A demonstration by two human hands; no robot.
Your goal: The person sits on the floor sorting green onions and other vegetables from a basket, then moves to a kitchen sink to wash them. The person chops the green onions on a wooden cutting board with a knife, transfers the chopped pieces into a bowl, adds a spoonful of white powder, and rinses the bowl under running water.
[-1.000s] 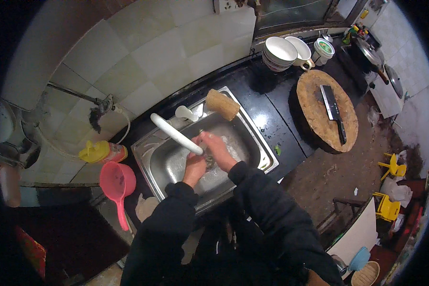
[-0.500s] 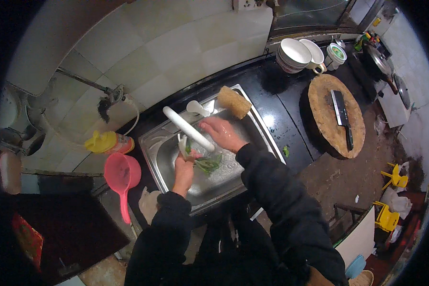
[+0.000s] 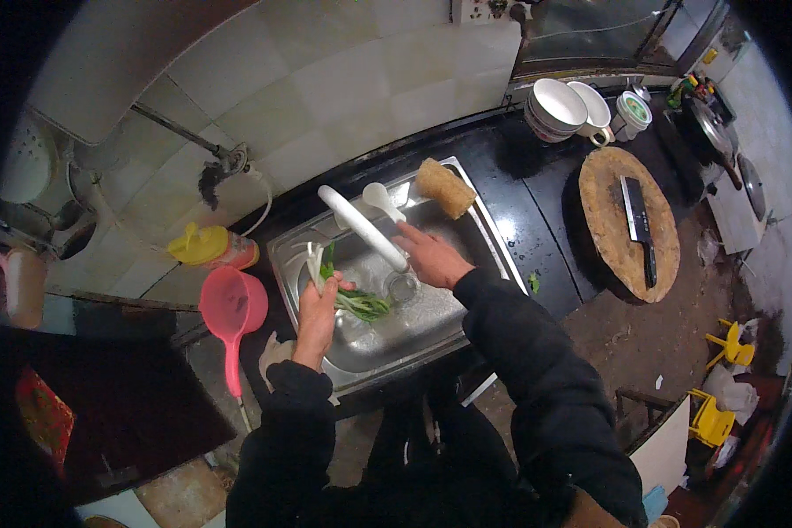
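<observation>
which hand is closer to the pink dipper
Left. The left hand, with leafy greens in its grip, is just right of the pink dipper; the right hand is farther right, past the white spout.

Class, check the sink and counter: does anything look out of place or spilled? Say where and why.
A small green scrap, apparently leaf, lies on the black counter between the sink and the chopping block. It looks stray, apart from the leafy greens in the left hand.
</observation>
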